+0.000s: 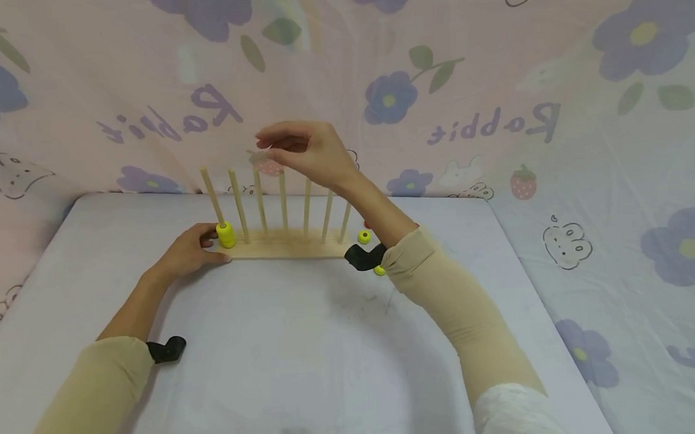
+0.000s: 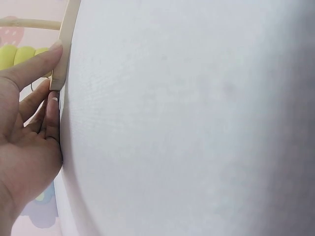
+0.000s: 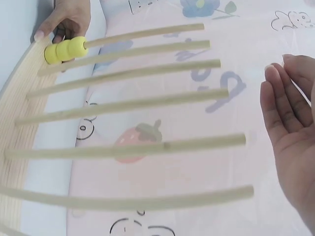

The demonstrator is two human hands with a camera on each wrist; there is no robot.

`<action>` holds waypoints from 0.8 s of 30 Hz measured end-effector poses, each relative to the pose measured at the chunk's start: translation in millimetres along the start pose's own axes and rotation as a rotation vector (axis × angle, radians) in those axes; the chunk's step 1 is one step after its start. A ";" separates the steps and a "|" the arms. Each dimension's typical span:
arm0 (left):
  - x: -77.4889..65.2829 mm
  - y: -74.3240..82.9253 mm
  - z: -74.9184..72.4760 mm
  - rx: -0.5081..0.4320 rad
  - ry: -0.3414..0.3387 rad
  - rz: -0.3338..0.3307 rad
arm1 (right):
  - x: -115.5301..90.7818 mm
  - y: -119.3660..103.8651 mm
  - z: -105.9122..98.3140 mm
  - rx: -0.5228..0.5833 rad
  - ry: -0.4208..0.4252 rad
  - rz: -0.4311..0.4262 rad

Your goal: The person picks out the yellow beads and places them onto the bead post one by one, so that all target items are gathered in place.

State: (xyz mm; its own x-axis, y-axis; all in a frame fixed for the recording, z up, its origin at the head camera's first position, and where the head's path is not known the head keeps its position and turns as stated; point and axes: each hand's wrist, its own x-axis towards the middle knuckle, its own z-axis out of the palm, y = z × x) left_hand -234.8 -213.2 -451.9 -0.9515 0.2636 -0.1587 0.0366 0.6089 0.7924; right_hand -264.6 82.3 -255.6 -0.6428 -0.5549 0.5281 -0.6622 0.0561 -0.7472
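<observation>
Left hand (image 1: 189, 249) grips the left end of the wooden stand (image 1: 285, 249); right hand (image 1: 316, 151), loosely curved, empty, above it; yellow beads (image 1: 225, 236) on its leftmost peg (image 1: 211, 195), probably light, hard, slippery: pinch sides.

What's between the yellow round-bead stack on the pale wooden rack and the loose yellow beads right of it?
Six bare, round wooden pegs standing on the rack; the head view shows them.
</observation>
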 end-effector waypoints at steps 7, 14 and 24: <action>2.1 -2.4 1.4 -0.012 -0.006 0.001 | -18.6 4.0 -22.6 0.007 0.056 0.025; 1.4 -0.3 0.2 -0.016 -0.008 -0.009 | -31.9 8.0 -40.2 -0.003 0.089 0.047; 2.0 0.1 0.3 -0.022 -0.005 -0.005 | -53.7 16.3 -57.5 -0.027 0.113 0.070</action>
State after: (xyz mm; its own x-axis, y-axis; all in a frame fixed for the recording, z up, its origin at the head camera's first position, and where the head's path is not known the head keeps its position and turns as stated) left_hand -236.6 -212.4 -452.3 -0.9501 0.2647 -0.1654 0.0252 0.5932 0.8046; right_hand -263.0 160.8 -272.9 -0.7262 -0.4523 0.5178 -0.6231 0.1149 -0.7737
